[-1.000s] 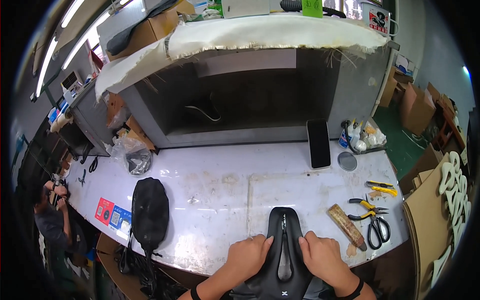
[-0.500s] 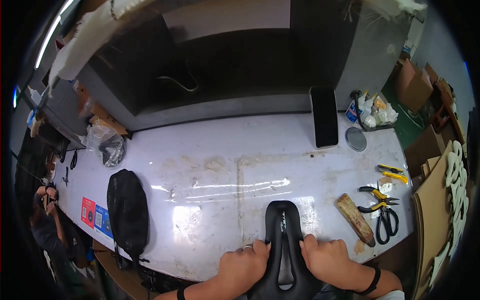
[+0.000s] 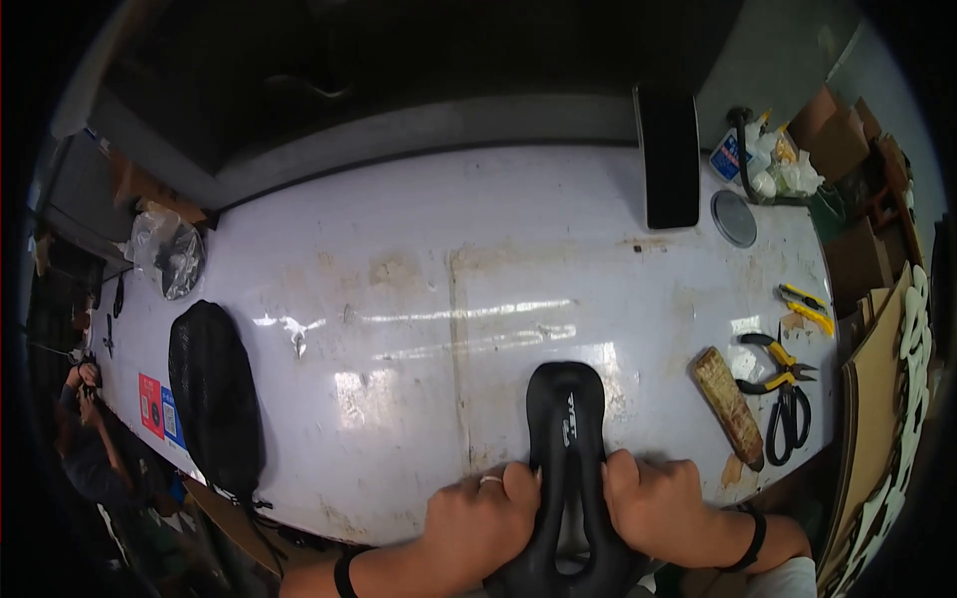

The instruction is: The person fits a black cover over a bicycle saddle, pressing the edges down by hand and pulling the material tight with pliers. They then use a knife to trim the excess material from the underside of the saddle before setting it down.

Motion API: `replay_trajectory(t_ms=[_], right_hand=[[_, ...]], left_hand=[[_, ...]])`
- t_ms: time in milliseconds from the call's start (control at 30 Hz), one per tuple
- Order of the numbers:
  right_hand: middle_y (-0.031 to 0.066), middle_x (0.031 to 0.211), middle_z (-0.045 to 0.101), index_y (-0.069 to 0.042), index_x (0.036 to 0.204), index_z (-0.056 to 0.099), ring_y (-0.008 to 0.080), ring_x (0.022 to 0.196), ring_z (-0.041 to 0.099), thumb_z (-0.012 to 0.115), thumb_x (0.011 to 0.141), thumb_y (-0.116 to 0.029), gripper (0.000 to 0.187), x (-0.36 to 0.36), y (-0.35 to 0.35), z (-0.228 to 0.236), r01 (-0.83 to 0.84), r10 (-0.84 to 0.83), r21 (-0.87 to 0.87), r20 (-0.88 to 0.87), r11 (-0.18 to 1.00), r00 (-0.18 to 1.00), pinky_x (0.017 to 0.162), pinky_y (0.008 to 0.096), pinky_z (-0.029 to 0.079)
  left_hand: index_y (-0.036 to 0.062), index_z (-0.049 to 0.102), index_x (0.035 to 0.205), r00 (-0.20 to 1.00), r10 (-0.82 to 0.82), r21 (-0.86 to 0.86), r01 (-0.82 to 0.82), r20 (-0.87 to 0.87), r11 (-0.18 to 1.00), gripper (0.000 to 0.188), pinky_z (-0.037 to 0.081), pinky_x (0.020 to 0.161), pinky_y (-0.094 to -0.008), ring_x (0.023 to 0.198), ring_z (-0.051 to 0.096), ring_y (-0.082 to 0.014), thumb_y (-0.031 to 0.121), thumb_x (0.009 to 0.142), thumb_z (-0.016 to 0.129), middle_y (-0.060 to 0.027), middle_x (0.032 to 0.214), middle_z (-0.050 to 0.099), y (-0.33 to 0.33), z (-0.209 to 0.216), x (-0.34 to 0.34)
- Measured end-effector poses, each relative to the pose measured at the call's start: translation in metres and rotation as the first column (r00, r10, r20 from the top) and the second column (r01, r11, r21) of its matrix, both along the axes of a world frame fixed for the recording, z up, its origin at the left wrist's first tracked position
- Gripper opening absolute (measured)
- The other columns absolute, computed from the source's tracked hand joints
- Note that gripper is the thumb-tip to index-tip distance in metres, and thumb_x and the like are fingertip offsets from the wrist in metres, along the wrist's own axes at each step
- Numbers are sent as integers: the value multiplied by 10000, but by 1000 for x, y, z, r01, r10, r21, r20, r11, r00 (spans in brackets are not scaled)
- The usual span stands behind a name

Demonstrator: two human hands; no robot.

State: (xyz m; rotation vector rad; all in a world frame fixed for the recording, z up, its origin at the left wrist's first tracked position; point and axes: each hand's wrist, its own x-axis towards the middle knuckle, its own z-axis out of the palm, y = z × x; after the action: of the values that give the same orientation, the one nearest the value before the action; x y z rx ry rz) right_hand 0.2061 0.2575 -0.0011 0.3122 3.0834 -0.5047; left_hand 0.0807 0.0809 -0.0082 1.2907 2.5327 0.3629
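Observation:
A black bicycle saddle (image 3: pixel 566 409) with a long slot down its middle lies at the near edge of the white table, its narrow nose pointing away from me. My left hand (image 3: pixel 483 518) grips its left side, fingers curled and thumb against the edge. On the opposite side my right hand (image 3: pixel 658 508) is closed on the saddle the same way. The fingertips of both hands are hidden under the saddle's rim. Its wide rear end runs down to the lower edge of the view, close to my body.
Right of the saddle lie a worn wooden block (image 3: pixel 728 407), pliers (image 3: pixel 780 365), black scissors (image 3: pixel 789 424) and a yellow utility knife (image 3: pixel 807 309). A phone (image 3: pixel 668 159) stands behind, near a round grey lid (image 3: pixel 734 218). A black bag (image 3: pixel 211 394) lies left; another person (image 3: pixel 95 439) works beyond.
The view has tipped downward and shifted, so the table and its things sit higher in it. Both hands keep their hold on the saddle, which has barely moved relative to them.

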Motion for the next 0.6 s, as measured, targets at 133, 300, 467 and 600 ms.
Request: replay_trajectory(t_ms=[133, 300, 467, 600], right_hand=[[94, 583, 603, -63, 847, 552, 319, 457, 600, 691, 985, -113, 202, -1, -2, 4, 13, -13, -35, 11, 999, 1000, 434, 453, 448], [107, 578, 604, -57, 855, 552, 323, 457, 604, 681, 1005, -109, 204, 0, 1, -2, 25, -28, -80, -38, 996, 999, 433, 454, 439], [94, 547, 599, -56, 867, 544, 322, 427, 590, 682, 1025, -131, 222, 2, 1, -5, 34, -41, -88, -78, 996, 996, 422, 458, 426], [101, 601, 625, -38, 938, 602, 320, 468, 612, 686, 1017, -130, 148, 2, -2, 3, 67, -66, 19, -47, 998, 997, 449, 445, 445]], left_hand=[[139, 484, 775, 972, -67, 88, 89, -225, 992, 371, 449, 373, -357, 442, 619, -201, 297, 1037, 693, -3, 559, 534, -2, -10, -2], [141, 473, 769, 966, -53, 78, 75, -252, 994, 372, 444, 369, -356, 444, 615, -200, 274, 1028, 705, -5, 563, 528, -2, -6, -3], [133, 477, 776, 974, -52, 116, 79, -218, 990, 359, 439, 369, -370, 444, 617, -215, 240, 1033, 704, -17, 569, 550, -1, -5, -4], [52, 604, 882, 974, -2, 108, 28, -226, 994, 171, 503, 497, -403, 630, 679, -277, 122, 966, 736, -108, 760, 660, -3, 2, 1]])
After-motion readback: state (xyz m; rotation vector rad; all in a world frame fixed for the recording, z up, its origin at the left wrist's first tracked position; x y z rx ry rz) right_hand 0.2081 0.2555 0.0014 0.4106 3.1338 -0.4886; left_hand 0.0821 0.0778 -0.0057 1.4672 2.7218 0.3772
